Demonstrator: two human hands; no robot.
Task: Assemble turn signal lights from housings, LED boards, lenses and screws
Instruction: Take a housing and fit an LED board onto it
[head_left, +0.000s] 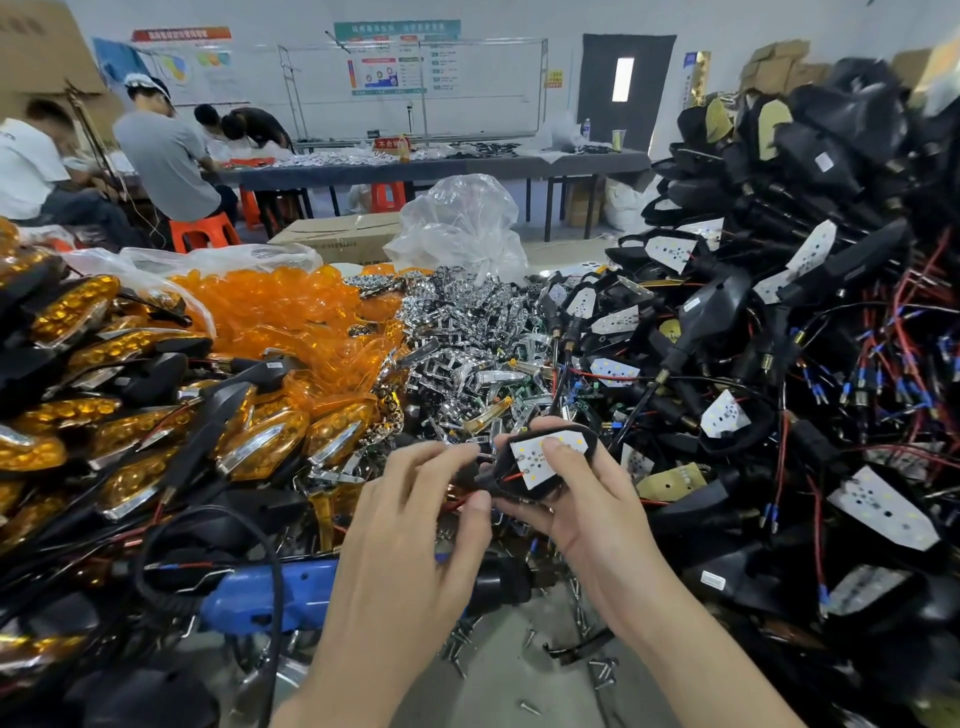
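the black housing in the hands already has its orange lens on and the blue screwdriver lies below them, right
No lens yet: the head view shows the black housing in the right hand and left hand with its white LED board bare. The blue screwdriver does lie below them.

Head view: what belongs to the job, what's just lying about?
Job: housing with LED board, held by left hand and right hand; orange lenses; screws; blue screwdriver.
Lying about: plastic bag, cardboard box, orange stool.

White wall (561, 21) with posters (397, 57), dark door (626, 88) with narrow bright pane, long grey table (441, 169), orange stools (205, 231), seemingly concrete floor (566, 244).
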